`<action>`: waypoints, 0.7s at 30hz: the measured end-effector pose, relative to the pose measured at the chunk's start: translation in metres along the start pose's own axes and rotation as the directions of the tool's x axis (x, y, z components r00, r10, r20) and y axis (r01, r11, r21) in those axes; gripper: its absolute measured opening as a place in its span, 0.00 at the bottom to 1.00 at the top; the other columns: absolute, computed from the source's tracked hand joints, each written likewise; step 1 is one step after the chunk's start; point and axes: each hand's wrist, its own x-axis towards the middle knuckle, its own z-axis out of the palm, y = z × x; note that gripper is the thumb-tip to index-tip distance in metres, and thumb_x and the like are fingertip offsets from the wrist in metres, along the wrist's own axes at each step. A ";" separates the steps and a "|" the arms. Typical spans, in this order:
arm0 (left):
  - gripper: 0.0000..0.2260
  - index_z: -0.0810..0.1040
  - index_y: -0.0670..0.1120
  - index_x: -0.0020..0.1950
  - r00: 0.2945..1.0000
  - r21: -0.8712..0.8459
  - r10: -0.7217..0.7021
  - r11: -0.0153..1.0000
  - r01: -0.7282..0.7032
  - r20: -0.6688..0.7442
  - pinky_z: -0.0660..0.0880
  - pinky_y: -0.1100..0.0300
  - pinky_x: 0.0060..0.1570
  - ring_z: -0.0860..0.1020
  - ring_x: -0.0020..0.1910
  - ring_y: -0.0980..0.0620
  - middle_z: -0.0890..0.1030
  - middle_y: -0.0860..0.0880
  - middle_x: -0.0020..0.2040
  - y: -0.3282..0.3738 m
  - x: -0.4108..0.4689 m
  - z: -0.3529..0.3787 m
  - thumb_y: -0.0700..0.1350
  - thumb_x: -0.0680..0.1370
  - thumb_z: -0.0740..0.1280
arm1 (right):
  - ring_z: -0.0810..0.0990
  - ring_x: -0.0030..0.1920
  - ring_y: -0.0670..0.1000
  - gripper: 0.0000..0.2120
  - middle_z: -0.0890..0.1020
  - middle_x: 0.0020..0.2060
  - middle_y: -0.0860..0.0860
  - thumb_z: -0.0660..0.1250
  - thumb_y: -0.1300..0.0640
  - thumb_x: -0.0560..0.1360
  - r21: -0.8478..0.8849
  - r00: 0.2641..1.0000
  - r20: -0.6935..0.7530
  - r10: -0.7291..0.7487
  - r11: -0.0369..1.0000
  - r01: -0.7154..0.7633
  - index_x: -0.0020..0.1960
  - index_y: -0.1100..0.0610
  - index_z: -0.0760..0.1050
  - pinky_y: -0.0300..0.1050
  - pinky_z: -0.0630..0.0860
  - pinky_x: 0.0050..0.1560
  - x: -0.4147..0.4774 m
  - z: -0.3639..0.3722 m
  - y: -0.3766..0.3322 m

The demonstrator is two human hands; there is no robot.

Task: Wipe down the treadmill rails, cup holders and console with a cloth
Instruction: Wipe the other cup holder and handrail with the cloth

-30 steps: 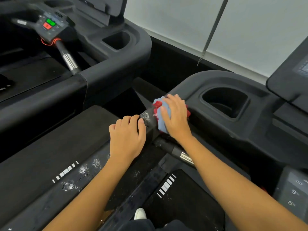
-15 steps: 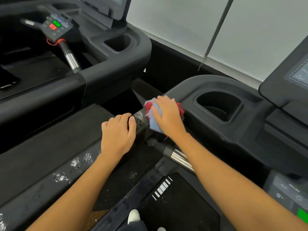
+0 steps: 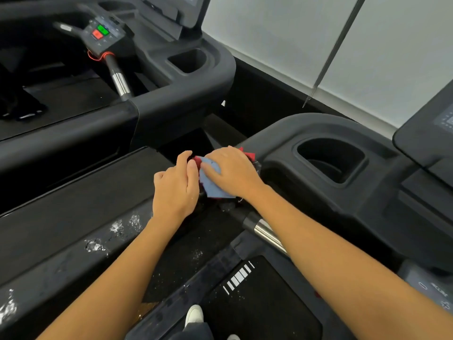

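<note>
A blue and red cloth (image 3: 212, 185) lies on the left rail (image 3: 73, 246) of the black treadmill, where the rail meets the console surround. My right hand (image 3: 232, 171) presses flat on the cloth and covers most of it. My left hand (image 3: 175, 190) rests curled on the rail right beside the cloth, fingertips touching its edge. White smears (image 3: 117, 227) mark the rail closer to me. The deep cup holder (image 3: 328, 160) sits just right of my right hand. A corner of the console screen (image 3: 431, 133) shows at the far right.
A chrome and black handlebar (image 3: 263, 231) runs under my right forearm. A second treadmill (image 3: 171, 94) stands to the left, with a control pad (image 3: 103, 34) showing red and green buttons and its own cup holder (image 3: 190, 60). The belt (image 3: 257, 298) and my shoe (image 3: 194, 315) are below.
My left hand has slid along the rail up to the cloth. My right hand has shifted the cloth slightly toward it. The view has tilted a little.
</note>
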 end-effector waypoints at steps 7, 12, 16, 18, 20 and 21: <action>0.27 0.68 0.46 0.68 0.993 -0.216 -0.120 0.969 0.117 0.001 0.54 0.61 0.60 0.71 0.48 0.59 0.77 0.52 0.43 0.004 0.002 -0.010 0.54 0.77 0.40 | 0.76 0.37 0.52 0.20 0.78 0.33 0.53 0.53 0.48 0.80 -0.137 0.984 -0.029 0.178 0.974 -0.180 0.39 0.59 0.74 0.46 0.69 0.43 0.017 -0.011 0.002; 0.24 0.69 0.53 0.66 0.960 -0.501 -0.280 0.835 0.229 -0.027 0.65 0.60 0.60 0.73 0.54 0.61 0.78 0.56 0.53 -0.003 0.009 -0.023 0.57 0.77 0.44 | 0.71 0.30 0.49 0.20 0.72 0.27 0.49 0.56 0.48 0.79 -0.026 1.000 0.007 0.004 1.000 -0.004 0.32 0.57 0.70 0.48 0.69 0.38 0.011 -0.003 -0.033; 0.18 0.73 0.52 0.60 0.908 -0.690 -0.418 0.664 0.288 -0.024 0.63 0.67 0.49 0.74 0.57 0.54 0.80 0.51 0.53 -0.008 0.009 -0.044 0.50 0.81 0.45 | 0.77 0.37 0.53 0.20 0.80 0.36 0.53 0.54 0.47 0.80 -0.084 0.998 0.036 0.046 0.996 -0.043 0.41 0.59 0.76 0.48 0.72 0.44 0.014 -0.006 -0.016; 0.19 0.74 0.51 0.57 0.887 -0.726 -0.462 0.616 0.306 -0.018 0.64 0.64 0.51 0.75 0.54 0.53 0.81 0.50 0.50 -0.011 0.007 -0.054 0.49 0.82 0.44 | 0.77 0.37 0.54 0.19 0.79 0.35 0.54 0.54 0.50 0.80 -0.118 0.993 -0.009 0.120 0.986 -0.120 0.40 0.60 0.75 0.48 0.71 0.42 0.019 -0.009 -0.009; 0.19 0.75 0.49 0.54 0.874 -0.734 -0.487 0.589 0.338 0.011 0.66 0.61 0.51 0.76 0.51 0.54 0.81 0.51 0.47 -0.014 0.004 -0.059 0.48 0.82 0.45 | 0.76 0.35 0.54 0.18 0.77 0.33 0.53 0.54 0.51 0.80 -0.178 0.989 -0.034 0.146 0.973 -0.150 0.40 0.60 0.75 0.47 0.70 0.39 0.019 -0.007 -0.012; 0.18 0.76 0.49 0.52 0.871 -0.725 -0.490 0.590 0.355 0.029 0.67 0.61 0.49 0.77 0.49 0.54 0.81 0.52 0.46 -0.014 0.001 -0.058 0.46 0.82 0.47 | 0.75 0.34 0.53 0.17 0.76 0.31 0.52 0.54 0.51 0.80 -0.209 0.986 -0.043 0.162 0.963 -0.168 0.39 0.58 0.74 0.46 0.69 0.37 0.017 -0.005 -0.016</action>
